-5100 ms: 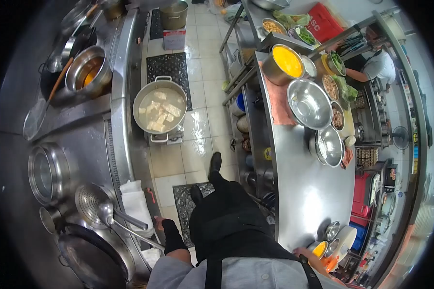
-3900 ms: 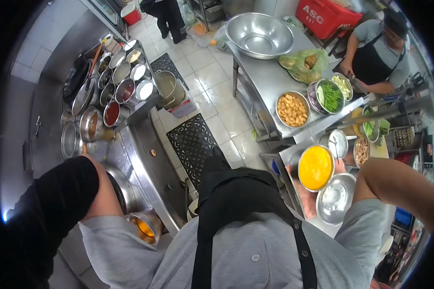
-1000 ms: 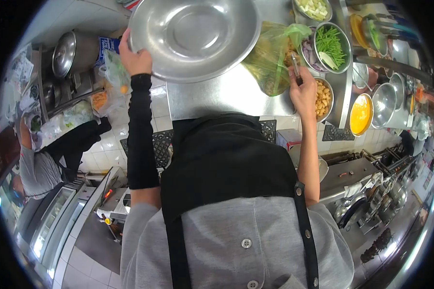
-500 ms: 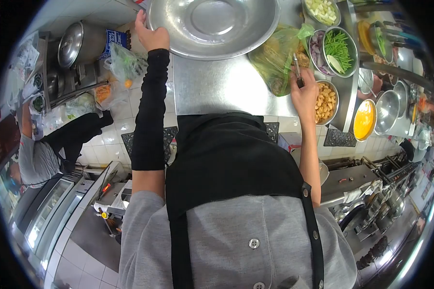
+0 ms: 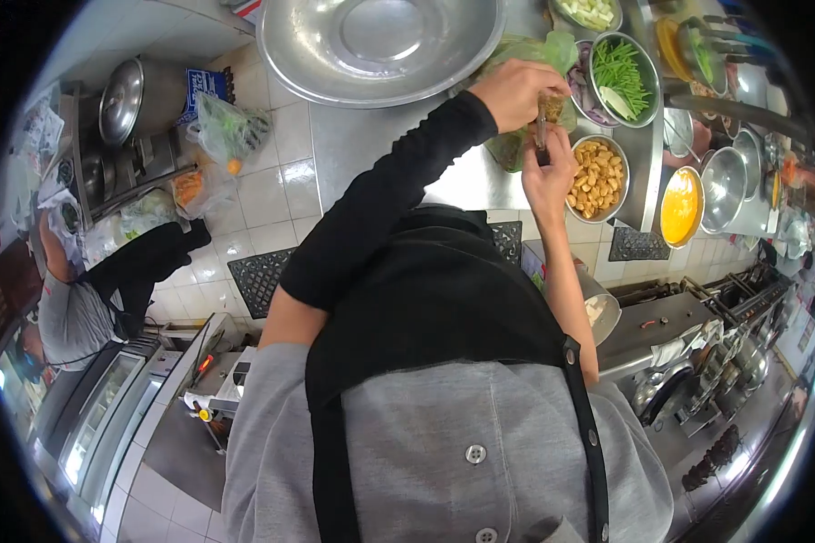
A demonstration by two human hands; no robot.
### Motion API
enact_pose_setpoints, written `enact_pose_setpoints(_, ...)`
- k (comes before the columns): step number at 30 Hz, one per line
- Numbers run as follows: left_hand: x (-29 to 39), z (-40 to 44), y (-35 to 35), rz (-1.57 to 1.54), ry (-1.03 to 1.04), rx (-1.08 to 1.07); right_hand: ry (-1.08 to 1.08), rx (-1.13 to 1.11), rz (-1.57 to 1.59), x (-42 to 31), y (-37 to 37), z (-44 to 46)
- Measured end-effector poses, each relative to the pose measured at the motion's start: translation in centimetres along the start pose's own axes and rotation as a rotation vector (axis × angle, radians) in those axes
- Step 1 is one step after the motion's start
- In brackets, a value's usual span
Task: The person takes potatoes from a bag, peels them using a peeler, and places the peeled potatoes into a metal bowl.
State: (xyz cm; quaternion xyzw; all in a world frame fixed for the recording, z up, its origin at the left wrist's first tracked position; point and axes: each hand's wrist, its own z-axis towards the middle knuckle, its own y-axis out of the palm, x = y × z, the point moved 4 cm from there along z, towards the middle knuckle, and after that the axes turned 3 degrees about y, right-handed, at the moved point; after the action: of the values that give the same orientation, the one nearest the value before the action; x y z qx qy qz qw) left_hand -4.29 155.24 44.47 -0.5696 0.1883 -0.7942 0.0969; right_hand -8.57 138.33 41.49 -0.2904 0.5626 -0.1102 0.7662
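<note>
My right hand (image 5: 550, 172) is closed around the dark handle of a small peeler-like tool (image 5: 541, 134), whose blade end points up. Over its top, my left hand (image 5: 519, 93) has its fingers pinched together by the tool and a brownish lump; what exactly they grip is too small to tell. Beneath both hands lies a green plastic bag (image 5: 509, 149) of brown produce, partly covered by them. A large steel basin (image 5: 380, 45) stands on the steel table (image 5: 353, 145) beside the bag. Right of my hands is a bowl of golden-brown chunks (image 5: 598, 178).
At the right are a bowl of green beans (image 5: 620, 80), a pot of yellow liquid (image 5: 680, 207) and a steel bowl (image 5: 723, 188). Another person (image 5: 72, 312) stands at the far left. Plastic bags (image 5: 228, 127) lie left of the table.
My left hand has left the basin's rim and crossed right to join my right hand over the bag. My right hand still holds the tool.
</note>
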Motion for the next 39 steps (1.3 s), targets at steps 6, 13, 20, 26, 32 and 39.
enact_pose_setpoints(6, 0.0, -1.9, 1.0, 0.734, 0.154, 0.012, -0.050, 0.083, 0.030, -1.2, -0.5, -0.5)
enact_pose_setpoints(13, 1.6, -9.6, -1.2, 0.636, 0.201, -0.140, -0.022, -0.030, 0.090, -0.9, -1.6, -1.3)
enact_pose_setpoints(20, 1.3, -13.8, -2.5, 0.661, 0.187, -0.106, -0.114, -0.194, 0.048, -1.0, -1.9, -3.3)
enact_pose_setpoints(26, 1.7, -14.7, -2.4, 0.591, 0.125, 0.025, -0.031, -0.294, 0.025, -0.1, -1.6, -4.4)
enact_pose_setpoints(32, 4.3, -12.1, -1.5, 0.823, -0.164, 0.202, -0.054, -0.105, -0.078, -3.4, -2.8, -1.0)
enact_pose_setpoints(39, 4.4, -9.8, 0.4, 0.767, -0.253, 0.195, 0.071, -0.042, -0.337, -3.8, -1.4, 3.3)
